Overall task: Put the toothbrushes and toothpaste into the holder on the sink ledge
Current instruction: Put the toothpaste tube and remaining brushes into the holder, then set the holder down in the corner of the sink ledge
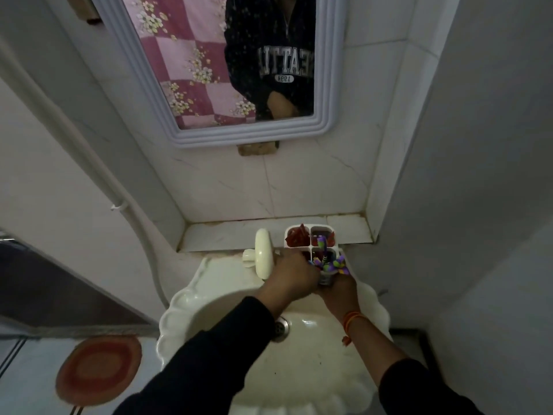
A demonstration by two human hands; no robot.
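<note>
A white four-compartment holder (310,232) stands on the tiled ledge (227,235) behind the sink. Its two back compartments hold red packets or tubes (297,236). Purple and green toothbrushes (322,250) stick up from the front compartments. My right hand (339,293) is closed around the grey lower ends of a bunch of toothbrushes (340,262) at the holder's front right corner. Reaching in from the left, my left hand (291,272) has its fingertips closed on a brush at the front left compartment. Those fingertips are partly hidden.
The cream scalloped sink (302,381) lies below my arms, with its drain (281,327) in the middle. A cream tap (263,253) stands just left of the holder. A mirror (227,64) hangs above. Walls close in on both sides. A round red mat (98,371) lies on the floor at the left.
</note>
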